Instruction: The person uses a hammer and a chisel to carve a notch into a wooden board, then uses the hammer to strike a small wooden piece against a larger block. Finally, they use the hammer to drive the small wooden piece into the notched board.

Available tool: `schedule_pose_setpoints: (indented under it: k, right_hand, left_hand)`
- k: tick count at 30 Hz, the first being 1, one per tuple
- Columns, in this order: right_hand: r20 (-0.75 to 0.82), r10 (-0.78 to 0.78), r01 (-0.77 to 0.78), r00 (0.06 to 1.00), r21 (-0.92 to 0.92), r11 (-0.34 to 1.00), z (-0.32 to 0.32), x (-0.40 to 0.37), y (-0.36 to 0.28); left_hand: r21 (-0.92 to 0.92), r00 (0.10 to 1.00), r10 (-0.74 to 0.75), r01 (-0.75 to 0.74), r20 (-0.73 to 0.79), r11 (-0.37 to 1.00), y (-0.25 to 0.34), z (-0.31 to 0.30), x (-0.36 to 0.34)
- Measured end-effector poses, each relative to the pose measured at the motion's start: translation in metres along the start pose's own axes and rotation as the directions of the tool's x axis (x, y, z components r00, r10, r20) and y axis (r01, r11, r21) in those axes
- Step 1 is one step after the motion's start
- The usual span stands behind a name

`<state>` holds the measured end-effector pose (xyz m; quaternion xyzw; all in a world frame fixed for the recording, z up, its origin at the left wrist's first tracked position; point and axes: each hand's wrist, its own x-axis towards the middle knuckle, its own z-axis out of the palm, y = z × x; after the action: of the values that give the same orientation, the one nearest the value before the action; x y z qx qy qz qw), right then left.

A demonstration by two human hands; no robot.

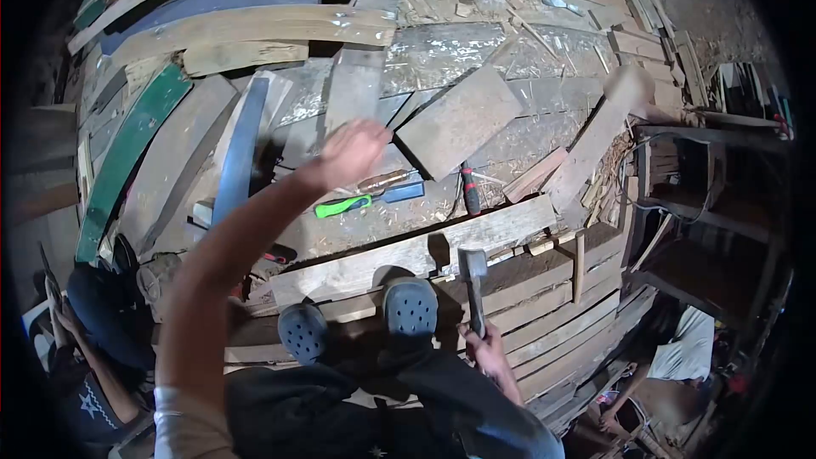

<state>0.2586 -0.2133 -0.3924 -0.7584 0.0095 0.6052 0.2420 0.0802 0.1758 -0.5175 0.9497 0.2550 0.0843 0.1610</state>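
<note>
My right hand [486, 350] is closed round the handle of a hammer [473, 265], whose head points up and away from me beside my shoe. My left hand [355, 153] reaches out over the bench, slightly blurred, its fingers not clear enough to read. Just below it lie a chisel with a bright green handle [343, 206] and a tool with a brown wooden handle [384, 180]. A red-and-black handled tool [470, 190] rests to the right of these. Close to my left hand is a flat rectangular wooden board [460, 123].
A pale plank [416, 248] lies in front of my shoes [410, 306]. On the left are a green board [127, 161] and a blue-grey strip [240, 149]. Wood shavings cover the worktop. Other people sit at lower left [93, 348] and lower right [680, 357].
</note>
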Motion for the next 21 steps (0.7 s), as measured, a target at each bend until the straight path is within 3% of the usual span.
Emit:
schedule_pose_setpoints:
  k: [1, 2, 3, 4, 5, 6, 8, 9, 10, 12, 13, 14, 16, 17, 19, 21]
  right_hand:
    - [-0.016, -0.047, 0.047, 0.999, 0.027, 0.998, -0.002, -0.003, 0.012]
    - [-0.036, -0.095, 0.096, 0.995, 0.049, 0.994, -0.007, -0.007, 0.026]
    - [-0.070, -0.119, 0.119, 0.990, -0.006, 0.993, -0.012, -0.012, 0.040]
    - [-0.104, -0.143, 0.137, 0.984, -0.061, 0.989, -0.017, -0.018, 0.052]
    - [-0.126, -0.139, 0.136, 0.982, -0.028, 0.990, -0.019, -0.028, 0.053]
    - [-0.149, -0.127, 0.129, 0.981, 0.006, 0.992, -0.021, -0.040, 0.057]
    - [-0.183, -0.078, 0.096, 0.980, 0.092, 0.991, -0.030, -0.048, 0.087]
    - [-0.176, -0.109, 0.137, 0.978, 0.160, 0.978, -0.031, -0.054, 0.095]
    - [-0.182, -0.141, 0.181, 0.973, 0.228, 0.957, -0.031, -0.061, 0.104]
    - [-0.233, -0.076, 0.176, 0.969, 0.442, 0.880, -0.020, -0.071, 0.101]
    - [-0.211, -0.037, 0.103, 0.977, 0.314, 0.944, -0.025, -0.071, 0.106]
    - [-0.200, -0.096, 0.121, 0.975, 0.116, 0.986, -0.026, -0.067, 0.096]
    - [-0.239, -0.140, 0.152, 0.961, 0.031, 0.988, -0.024, -0.075, 0.064]
    - [-0.191, -0.139, 0.130, 0.972, -0.058, 0.990, -0.030, -0.071, 0.090]
    - [-0.222, -0.276, 0.282, 0.935, -0.009, 0.959, -0.027, -0.070, 0.091]
    - [-0.175, -0.247, 0.233, 0.953, -0.097, 0.968, -0.034, -0.072, 0.083]
  left_hand:
    - [0.350, 0.976, 0.122, -0.052, -0.181, 0.935, -0.004, 0.014, 0.015]
    - [0.654, 0.906, 0.291, -0.020, -0.308, 0.756, -0.005, 0.025, 0.030]
    - [0.651, 0.902, 0.294, -0.020, -0.315, 0.759, -0.004, 0.035, 0.053]
    - [0.593, 0.995, 0.060, -0.005, -0.074, 0.806, -0.002, 0.043, 0.078]
    - [0.536, 0.968, -0.158, 0.029, 0.196, 0.844, -0.002, 0.054, 0.098]
    - [0.524, 0.968, -0.147, 0.021, 0.201, 0.851, -0.003, 0.064, 0.107]
    - [0.364, 0.906, -0.294, 0.175, 0.304, 0.915, -0.014, 0.081, 0.112]
    - [0.405, 0.885, -0.335, 0.190, 0.324, 0.894, -0.019, 0.086, 0.118]
    - [0.443, 0.866, -0.366, 0.196, 0.341, 0.875, -0.025, 0.091, 0.122]
    - [0.201, 0.889, -0.264, 0.200, 0.374, 0.959, -0.044, 0.094, 0.128]
    - [-0.048, 0.974, -0.090, 0.102, 0.207, 0.994, -0.046, 0.079, 0.116]
    - [0.109, 0.929, -0.275, 0.255, 0.247, 0.961, -0.051, 0.100, 0.122]
    - [-0.027, 0.996, -0.047, 0.045, -0.071, 0.999, -0.109, 0.159, 0.107]
    - [0.119, 0.964, -0.076, 0.047, 0.254, 0.992, -0.086, 0.121, 0.122]
    - [0.169, 0.956, -0.187, 0.150, 0.228, 0.974, -0.065, 0.099, 0.140]
    - [0.049, 0.991, -0.129, 0.127, 0.041, 0.991, -0.058, 0.071, 0.140]
